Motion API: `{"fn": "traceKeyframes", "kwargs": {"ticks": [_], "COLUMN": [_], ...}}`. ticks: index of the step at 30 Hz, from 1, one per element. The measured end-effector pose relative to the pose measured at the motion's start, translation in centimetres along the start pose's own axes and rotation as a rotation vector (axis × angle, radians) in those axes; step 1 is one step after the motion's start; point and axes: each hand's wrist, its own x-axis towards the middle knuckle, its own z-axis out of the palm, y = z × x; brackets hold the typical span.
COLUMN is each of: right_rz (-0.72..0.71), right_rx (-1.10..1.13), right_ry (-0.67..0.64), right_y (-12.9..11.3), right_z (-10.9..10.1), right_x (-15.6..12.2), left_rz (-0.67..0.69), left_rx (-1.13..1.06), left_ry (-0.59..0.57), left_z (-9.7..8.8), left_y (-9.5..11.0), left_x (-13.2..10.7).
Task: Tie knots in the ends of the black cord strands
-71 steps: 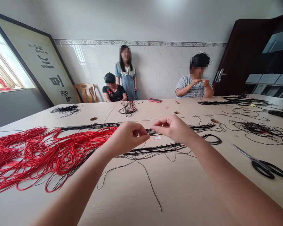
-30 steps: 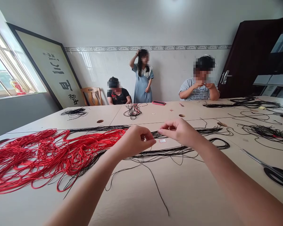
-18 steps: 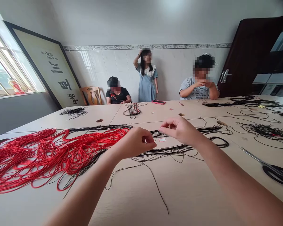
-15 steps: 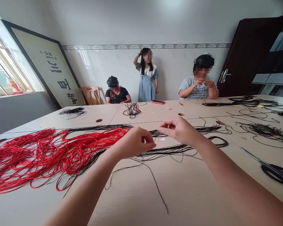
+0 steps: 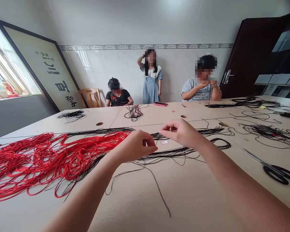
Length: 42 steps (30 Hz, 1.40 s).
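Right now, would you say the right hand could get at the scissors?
Probably yes: the scissors lie uncovered right of the right hand, though its grip seems closed on thin black cord.

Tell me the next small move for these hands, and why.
I'd probably ease the right hand slightly away from the left hand to tension the thin black cord: it seems to run across the narrow gap between them, and the right grip looks pinched shut.
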Motion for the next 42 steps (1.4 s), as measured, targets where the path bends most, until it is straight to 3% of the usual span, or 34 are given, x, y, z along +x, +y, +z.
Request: {"fn": "traceKeyframes", "kwargs": {"ticks": [9, 15, 17, 21, 23, 29, 35, 42], "right_rz": [0.028, -0.096, -0.056, 0.028, 0.013, -0.028, -0.049, -0.042], "right_rx": [-0.007, -0.102, -0.033, 0.104, 0.130, 0.128, 0.128, 0.150], "right_ry": [-0.024, 0.323, 0.250, -0.093, -0.190, -0.148, -0.080, -0.108], "right_y": [0.3, 1.0, 0.7, 0.1, -0.1, -0.2, -0.3, 0.3], "right_z": [0.1, 0.4, 0.3, 0.7, 1.4, 3.4, 3.4, 3.5], "right_x": [0.0, 0.4, 0.3, -0.2, -0.4, -0.4, -0.4, -0.2], "left_rz": [-0.050, -0.142, -0.142, -0.148, -0.154, -0.128, -0.134, -0.144], "left_rx": [-0.085, -0.557, -0.662, -0.714, -0.718, -0.723, -0.712, -0.712], "left_ry": [-0.020, 0.030, 0.048, 0.056, 0.051, 0.026, 0.019, 0.017], "left_z": [-0.1, -0.8, -0.9, -0.9, -0.9, -0.7, -0.7, -0.6], "left_y": [-0.3, -1.4, -1.7, -1.7, -1.6, -1.2, -1.2, -1.1], "left_x": [0.2, 1.1, 1.3, 1.3, 1.2, 1.0, 1.0, 1.0]}}
